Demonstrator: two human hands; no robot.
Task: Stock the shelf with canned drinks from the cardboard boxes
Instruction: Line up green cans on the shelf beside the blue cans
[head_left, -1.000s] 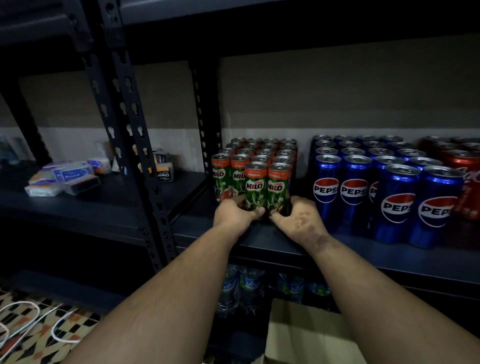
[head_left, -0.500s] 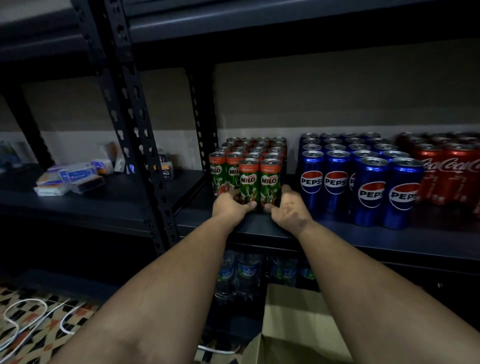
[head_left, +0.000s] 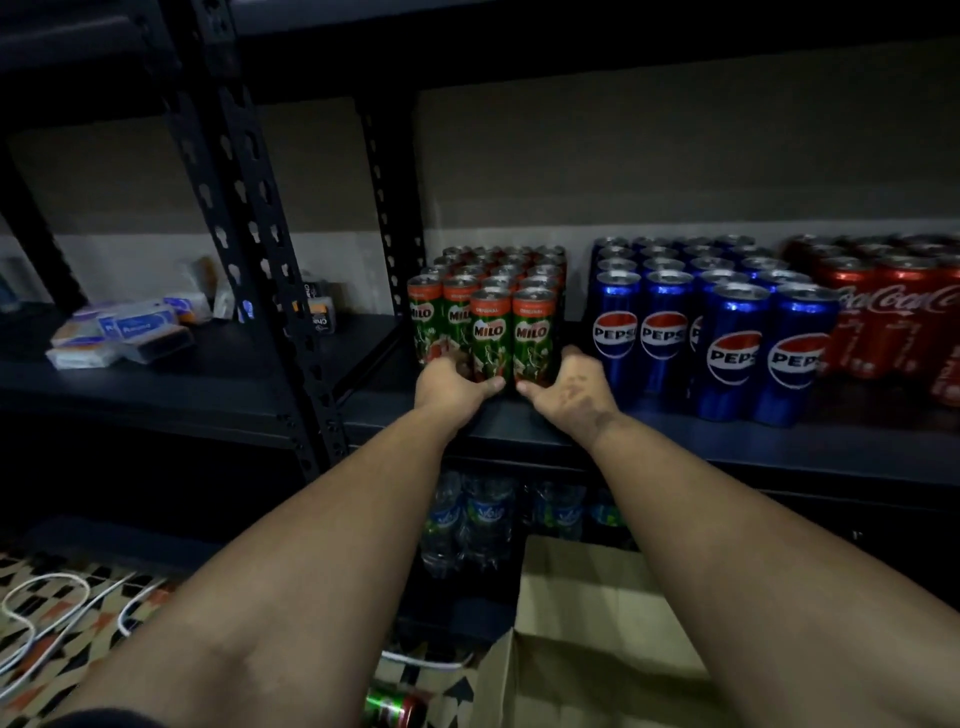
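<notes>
- The left hand (head_left: 451, 387) is gripping the base of the near-left green-and-orange Milo can (head_left: 491, 338), its thumb curling across the can's foot and its fingers going round the left side.
- The right hand (head_left: 569, 389) is gripping the base of the neighbouring green-and-orange Milo can on the right (head_left: 533, 335), its thumb lying low in front and its fingers wrapping the right side.
- These 2 cans are standing upright, touching each other, on the dark metal shelf board (head_left: 675, 441), just in front of the block of matching Milo cans (head_left: 498, 270) that is filling the left part of this bay.
- A group of tall blue Pepsi cans (head_left: 701, 322) is standing right of the Milo block, with a narrow gap between them.
- Red Coca-Cola cans (head_left: 893, 312) are standing at the far right, touching the Pepsi group.
- An open brown cardboard box (head_left: 587, 639) is sitting on the floor below the arms, near the shelf.
- 1 more green Milo can lying on its side (head_left: 395, 706) is resting on the patterned floor, just left of the box.
- Clear plastic water bottles (head_left: 478, 519) are standing on the lower shelf.
- Small white and blue packets (head_left: 119, 332) are lying on the left bay's shelf.
- White cables (head_left: 47, 613) are looping over the floor at the near left.
</notes>
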